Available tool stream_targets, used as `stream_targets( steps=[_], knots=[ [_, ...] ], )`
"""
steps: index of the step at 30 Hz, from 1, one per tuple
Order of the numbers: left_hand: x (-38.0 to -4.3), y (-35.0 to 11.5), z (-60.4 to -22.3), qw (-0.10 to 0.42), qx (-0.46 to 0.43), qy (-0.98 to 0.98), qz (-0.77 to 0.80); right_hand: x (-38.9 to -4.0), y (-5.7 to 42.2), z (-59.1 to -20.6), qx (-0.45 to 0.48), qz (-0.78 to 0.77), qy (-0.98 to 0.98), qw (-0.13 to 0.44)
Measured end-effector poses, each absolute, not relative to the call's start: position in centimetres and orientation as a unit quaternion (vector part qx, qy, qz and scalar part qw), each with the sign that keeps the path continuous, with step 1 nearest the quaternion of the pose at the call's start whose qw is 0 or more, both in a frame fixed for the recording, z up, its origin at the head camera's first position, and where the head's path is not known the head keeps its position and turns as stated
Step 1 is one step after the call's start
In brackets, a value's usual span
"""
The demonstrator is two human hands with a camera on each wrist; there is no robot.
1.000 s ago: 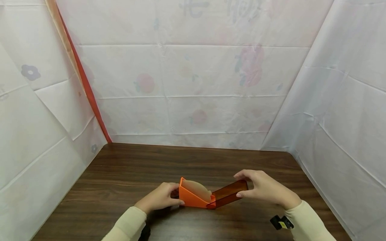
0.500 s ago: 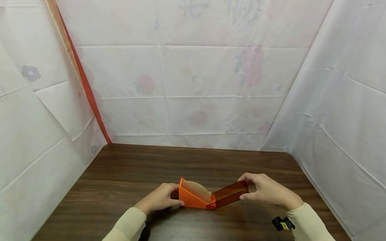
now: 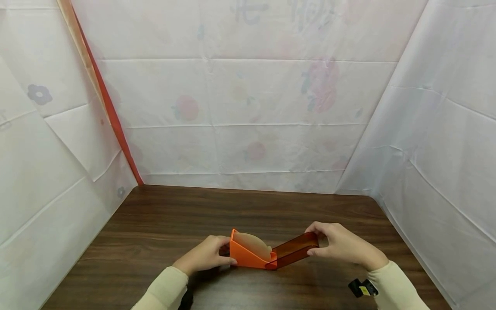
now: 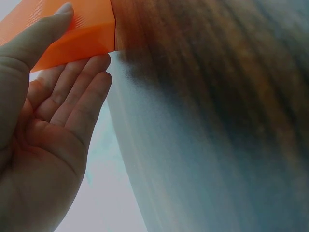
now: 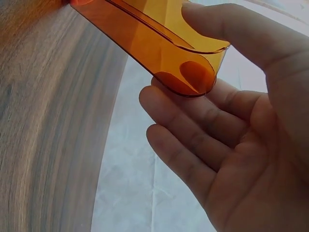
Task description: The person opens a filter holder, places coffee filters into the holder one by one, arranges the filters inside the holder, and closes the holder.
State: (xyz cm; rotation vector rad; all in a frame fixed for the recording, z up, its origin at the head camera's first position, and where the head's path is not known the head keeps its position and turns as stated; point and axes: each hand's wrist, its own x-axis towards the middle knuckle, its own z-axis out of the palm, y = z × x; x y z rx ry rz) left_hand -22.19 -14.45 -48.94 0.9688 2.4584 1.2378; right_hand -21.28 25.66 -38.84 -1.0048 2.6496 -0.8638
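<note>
An orange filter-paper box (image 3: 248, 255) stands on the table, its slanted top uncovered. Inside, a tan round-edged stack of what look like coffee filters (image 3: 253, 244) rises above the wall. A see-through amber lid (image 3: 296, 249) tilts up and outward to the right from the box's low front end. My left hand (image 3: 207, 255) grips the tall back end, thumb on one side and fingers on the other, as the left wrist view shows too. With my right hand (image 3: 345, 245) I pinch the lid's free end (image 5: 193, 72) between thumb and fingers; the other fingers extend below it.
The dark wood-grain table (image 3: 186, 211) reaches back to a pale printed cloth (image 3: 252, 129). More cloth hangs on the left and right sides, with a red strip (image 3: 112, 112) at the left corner. A black camera piece (image 3: 363, 287) is by the right cuff.
My right hand has shifted slightly to the right and down at the lid's free end, mostly in the first half second. The box, the lid's tilt and my left hand look nearly the same.
</note>
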Motion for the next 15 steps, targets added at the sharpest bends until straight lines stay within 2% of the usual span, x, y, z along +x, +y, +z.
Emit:
stream_targets(
  steps=[15],
  knots=[
    [-22.1, -14.4, -48.8, 0.118, 0.323, 0.837, 0.426, -21.2, 24.4, -38.9, -0.347, -0.316, 0.88, 0.069]
  ],
)
